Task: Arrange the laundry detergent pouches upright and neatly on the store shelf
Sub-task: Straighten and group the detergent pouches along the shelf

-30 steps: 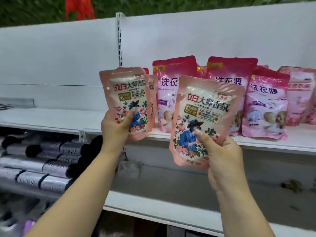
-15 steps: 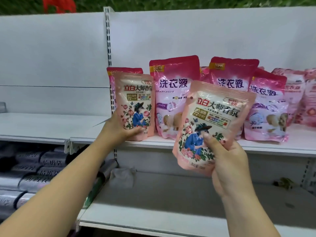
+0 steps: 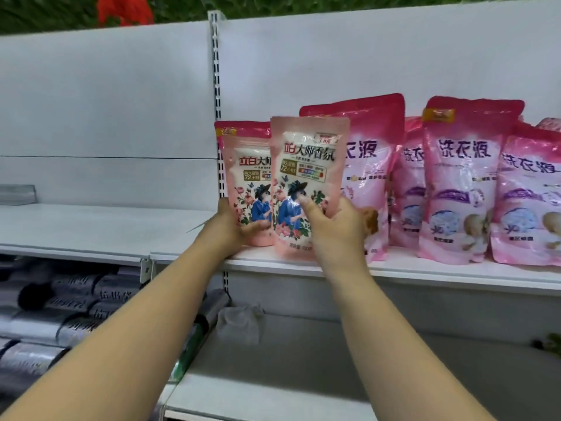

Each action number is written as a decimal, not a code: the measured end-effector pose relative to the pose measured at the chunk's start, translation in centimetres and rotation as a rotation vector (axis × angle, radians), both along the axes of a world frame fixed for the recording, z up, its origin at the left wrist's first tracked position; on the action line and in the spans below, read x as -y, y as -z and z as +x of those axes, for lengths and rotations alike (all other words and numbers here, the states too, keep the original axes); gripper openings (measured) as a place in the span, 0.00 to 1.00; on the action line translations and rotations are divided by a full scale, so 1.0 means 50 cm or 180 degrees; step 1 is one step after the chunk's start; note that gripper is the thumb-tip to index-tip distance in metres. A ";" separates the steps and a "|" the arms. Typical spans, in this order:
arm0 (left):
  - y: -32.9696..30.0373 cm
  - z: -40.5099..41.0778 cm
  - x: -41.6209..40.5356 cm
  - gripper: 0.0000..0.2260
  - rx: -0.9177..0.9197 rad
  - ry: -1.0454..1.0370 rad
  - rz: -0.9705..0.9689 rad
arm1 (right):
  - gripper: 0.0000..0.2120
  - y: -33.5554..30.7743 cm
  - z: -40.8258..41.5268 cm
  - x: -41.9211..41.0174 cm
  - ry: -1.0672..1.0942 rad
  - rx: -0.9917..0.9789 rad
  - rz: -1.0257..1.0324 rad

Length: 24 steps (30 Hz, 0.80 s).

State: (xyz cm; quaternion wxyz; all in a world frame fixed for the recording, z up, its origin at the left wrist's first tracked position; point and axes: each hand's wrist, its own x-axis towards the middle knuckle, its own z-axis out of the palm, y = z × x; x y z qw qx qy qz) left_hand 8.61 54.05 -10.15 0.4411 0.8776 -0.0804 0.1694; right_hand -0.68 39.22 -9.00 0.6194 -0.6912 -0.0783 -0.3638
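Partly hidden: left hand [image 3: 227, 229] grips rear pouch [image 3: 246, 183]; right hand [image 3: 334, 229] grips overlapping front pouch [image 3: 306, 165].

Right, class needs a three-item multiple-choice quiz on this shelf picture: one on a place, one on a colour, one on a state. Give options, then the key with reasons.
1. Where does the pale pink pouch in the right hand sit?
A. in front of the left-hand pouch's right side
B. on the lower shelf
C. behind the big pouches

2. What colour is the top band of the big pouches?
A. green
B. deep pink
C. black

3. What is the left hand doing?
A. hanging free
B. pointing upward
C. holding a pouch that stands on the shelf

Key: 1 A, it overlaps that pouch's print; 2 B, the bands show deep pink; 3 C, the thumb lies across the pouch's lower front.
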 end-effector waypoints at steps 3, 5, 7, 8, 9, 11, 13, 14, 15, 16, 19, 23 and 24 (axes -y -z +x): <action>-0.009 -0.012 -0.010 0.23 0.0016 0.0202 -0.0534 | 0.10 0.019 0.020 -0.012 0.0286 -0.0072 -0.0271; -0.010 -0.013 -0.027 0.29 0.0054 0.0235 -0.0630 | 0.12 0.023 0.029 -0.015 0.0364 -0.0121 -0.0353; -0.010 -0.020 -0.037 0.29 0.0051 0.0398 -0.0757 | 0.12 0.018 0.035 -0.021 0.0427 -0.0249 -0.0460; -0.010 -0.027 -0.038 0.29 0.0022 0.0477 -0.0737 | 0.10 0.016 0.039 -0.026 0.0361 -0.0317 -0.0490; -0.010 -0.032 -0.037 0.29 0.0012 0.0551 -0.0714 | 0.07 0.014 0.047 -0.034 0.0264 -0.0375 -0.0493; -0.008 -0.033 -0.031 0.26 0.0061 0.0675 -0.0565 | 0.12 0.009 0.063 -0.047 0.0115 -0.0479 -0.0477; -0.008 -0.033 -0.026 0.29 0.0131 0.0629 -0.0321 | 0.15 0.000 0.077 -0.055 0.0028 -0.0648 -0.0401; -0.008 -0.032 -0.024 0.32 0.0151 0.0603 -0.0245 | 0.16 -0.004 0.082 -0.057 -0.0033 -0.0746 -0.0361; -0.006 -0.031 -0.022 0.35 0.0150 0.0598 -0.0197 | 0.17 -0.006 0.087 -0.057 -0.0093 -0.0850 -0.0341; -0.004 -0.032 -0.020 0.38 0.0154 0.0582 -0.0160 | 0.17 -0.008 0.088 -0.057 -0.0146 -0.0941 -0.0356; 0.002 -0.029 -0.009 0.44 0.0182 0.0421 -0.0010 | 0.22 -0.009 0.078 -0.053 -0.0106 -0.1180 -0.0539; 0.001 -0.025 -0.004 0.45 0.0212 0.0095 0.0223 | 0.23 0.001 0.032 -0.027 -0.0034 -0.1335 -0.1103; 0.002 -0.024 -0.005 0.46 0.0187 0.0011 0.0309 | 0.20 0.010 0.014 -0.017 -0.0044 -0.1286 -0.1250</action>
